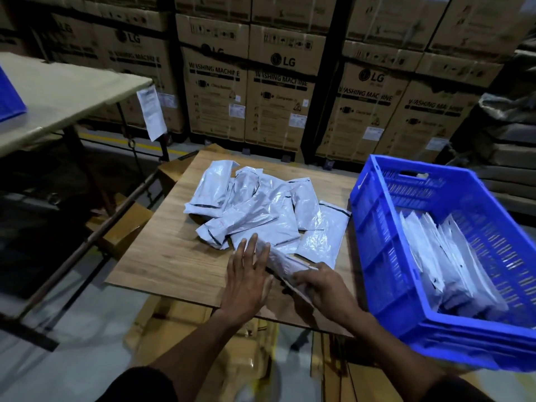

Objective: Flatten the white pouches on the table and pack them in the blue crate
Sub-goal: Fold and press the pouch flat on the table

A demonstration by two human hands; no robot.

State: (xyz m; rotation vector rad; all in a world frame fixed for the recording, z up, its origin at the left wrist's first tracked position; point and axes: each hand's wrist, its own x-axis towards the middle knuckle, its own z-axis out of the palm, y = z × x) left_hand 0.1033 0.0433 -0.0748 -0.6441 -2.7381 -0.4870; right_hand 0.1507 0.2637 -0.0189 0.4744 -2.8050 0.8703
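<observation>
Your left hand point(246, 281) lies flat, fingers straight and spread, pressing on the near end of 1 white pouch point(282, 264). Your right hand point(322, 285) grips the same pouch at its near edge, fingers curled over it. The pouch sits at the front of the wooden surface point(162, 256), touching the loose pile of pouches point(261, 210) behind it.

Handling, judged from the look: glossy film, thin, soft, creased, so probably light and slippery. It will likely slide under a flat palm unless 1 end is pinned. Contents cannot be made out; some pouches bulge a little, so trapped air or a soft filling is likely.

Where to hold: pinch a short sealed edge, where the film is doubled and stiffer, and sweep the other palm along the length toward the far end.

The blue crate point(374, 227) stands just beside the surface on your right, already holding a row of packed pouches point(443, 256) standing on edge
</observation>
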